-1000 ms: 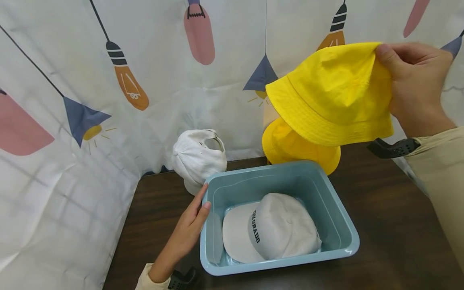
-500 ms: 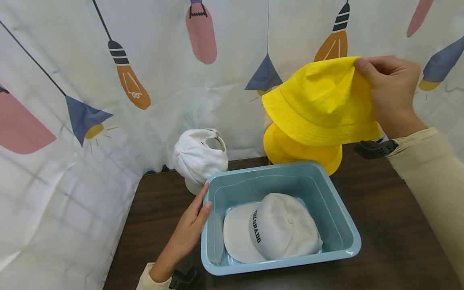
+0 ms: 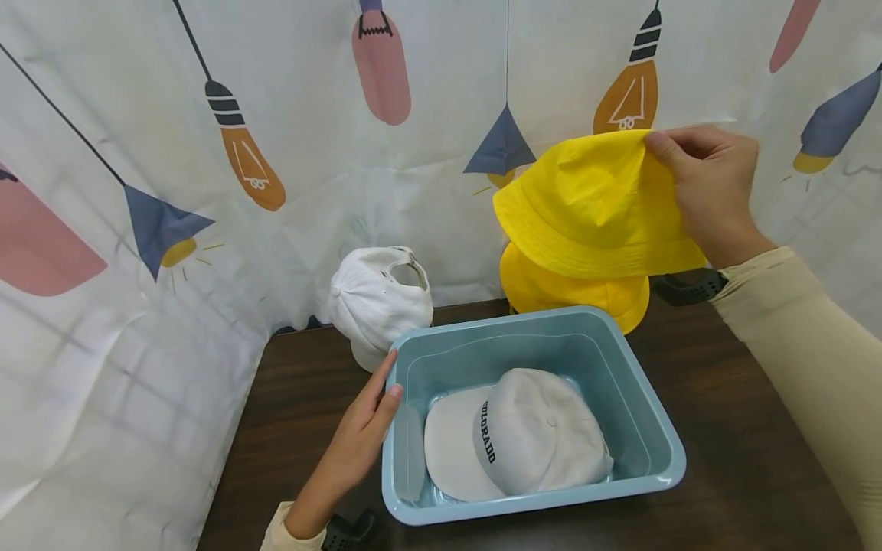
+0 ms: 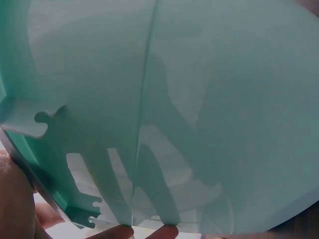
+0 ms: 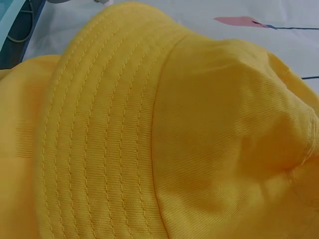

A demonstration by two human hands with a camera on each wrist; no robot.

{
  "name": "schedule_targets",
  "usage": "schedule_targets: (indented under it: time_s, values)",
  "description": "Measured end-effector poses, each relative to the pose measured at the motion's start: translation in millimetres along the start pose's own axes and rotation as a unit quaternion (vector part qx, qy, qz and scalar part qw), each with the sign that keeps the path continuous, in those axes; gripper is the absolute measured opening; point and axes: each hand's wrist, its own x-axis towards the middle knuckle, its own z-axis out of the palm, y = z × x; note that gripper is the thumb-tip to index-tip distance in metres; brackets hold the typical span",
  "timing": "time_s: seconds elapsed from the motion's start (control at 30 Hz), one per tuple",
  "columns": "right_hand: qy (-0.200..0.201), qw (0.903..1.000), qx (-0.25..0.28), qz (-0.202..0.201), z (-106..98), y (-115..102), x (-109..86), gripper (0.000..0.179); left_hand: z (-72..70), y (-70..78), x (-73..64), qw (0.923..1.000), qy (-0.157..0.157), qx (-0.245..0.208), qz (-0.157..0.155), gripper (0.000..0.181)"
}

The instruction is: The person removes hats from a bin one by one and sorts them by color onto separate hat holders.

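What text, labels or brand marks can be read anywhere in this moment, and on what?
"COLORADO", dark capitals running sideways on the front of the grey cap lying in the blue tub.
No readable text shows on the yellow bucket hat, the white cap or the patterned curtain.

1. A yellow bucket hat (image 5: 164, 134) fills nearly the whole view, its stitched brim on the left.
2. White patterned cloth (image 5: 259, 35) shows behind it, along the top.
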Motion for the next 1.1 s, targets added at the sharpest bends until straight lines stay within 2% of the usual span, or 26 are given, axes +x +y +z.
schedule_targets:
  time_s: [0.4, 0.63, 0.83, 1.1]
  values:
    - [-0.012, 0.9986, -0.041, -0.032, 6, 17, -2.8, 0.04, 1.3, -0.5, -0.3, 1.0, -0.001, 0.003, 0.003, 0.057]
    - [-0.022, 0.9977, -0.06, -0.021, 12, 22, -6.2, 0.041, 1.0, -1.2, 0.2, 1.0, 0.0, 0.004, 0.0, 0.058]
    - [-0.022, 0.9948, -0.093, -0.034, 15, 28, -10.0, 0.04, 1.3, -1.5, -0.2, 1.0, -0.001, 0.005, -0.002, 0.058]
    - [-0.031, 0.9927, -0.107, -0.047, 19, 36, -16.8, 0.039, 0.9, -1.6, 0.4, 1.0, 0.0, 0.009, 0.0, 0.057]
